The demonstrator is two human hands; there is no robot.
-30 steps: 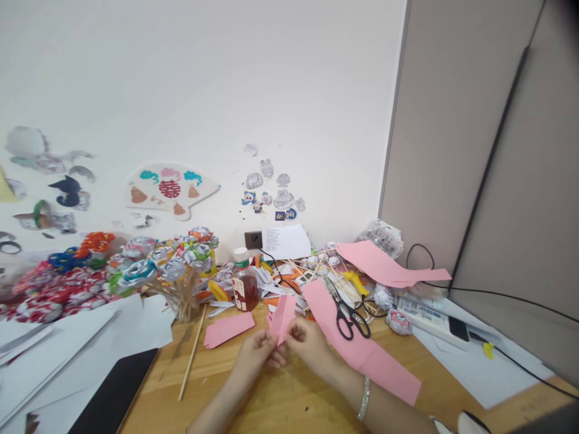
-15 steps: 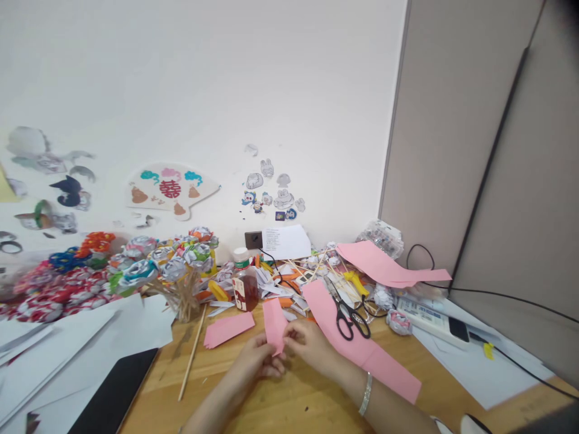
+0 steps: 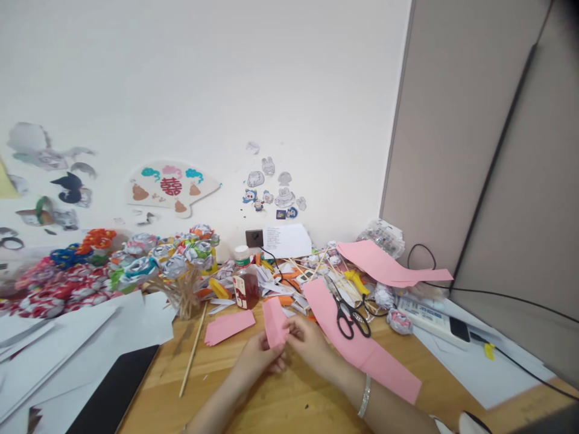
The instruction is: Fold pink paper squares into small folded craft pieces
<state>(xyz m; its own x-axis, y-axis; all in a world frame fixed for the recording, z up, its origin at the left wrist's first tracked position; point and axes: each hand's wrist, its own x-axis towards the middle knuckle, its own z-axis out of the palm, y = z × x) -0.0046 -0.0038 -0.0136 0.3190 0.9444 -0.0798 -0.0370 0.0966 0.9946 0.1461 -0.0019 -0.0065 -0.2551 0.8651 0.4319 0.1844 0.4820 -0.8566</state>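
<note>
Between my two hands a small pink paper strip (image 3: pixel 274 319) stands up from the table. My left hand (image 3: pixel 262 355) grips its lower end, fingers curled behind it. With thumb and fingertips, my right hand (image 3: pixel 305 340) pinches the strip's lower right edge. Left of it lies a stack of pink paper pieces (image 3: pixel 230 327). To the right, black-handled scissors (image 3: pixel 350 316) rest on a long pink paper strip (image 3: pixel 384 367). A thin wooden stick (image 3: pixel 193 349) lies left of my left hand.
A jar of reddish liquid (image 3: pixel 245 286) stands behind the strip. Paper flowers on sticks (image 3: pixel 181 259) and white sheets (image 3: pixel 90 337) fill the left. Paper scraps (image 3: pixel 289 280) crowd the back; a white device with a cable (image 3: pixel 434 322) lies right.
The held strip's lower end has been raised slightly and bent at its right edge, where my right fingers pinch. Both hands stay in nearly the same place.
</note>
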